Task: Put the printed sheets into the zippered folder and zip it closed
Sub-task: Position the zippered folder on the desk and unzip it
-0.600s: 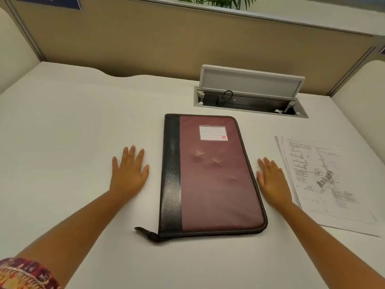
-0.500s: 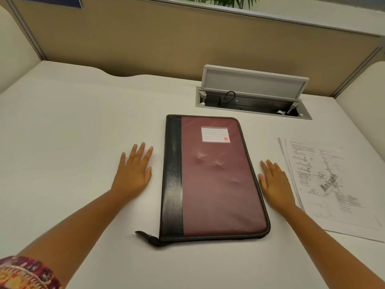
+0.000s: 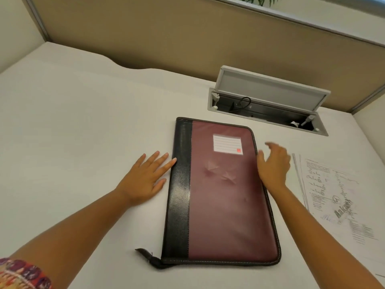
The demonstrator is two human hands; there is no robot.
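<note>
Lying closed on the bench (image 3: 73, 122), the zippered folder (image 3: 225, 195) runs lengthwise away from us, spine on our left, zip pull (image 3: 145, 254) trailing off its near-left corner. Our left hand (image 3: 145, 178) rests flat and empty with fingertips touching the spine; our right hand (image 3: 273, 165), open, blurred and holding nothing, sits at the folder's right edge. We judge the left hand nearer the pull, which lies toward us from it. Printed sheets (image 3: 337, 201) wait just right of the right hand. An open cable hatch (image 3: 270, 101) sits beyond, nothing blocking.
</note>
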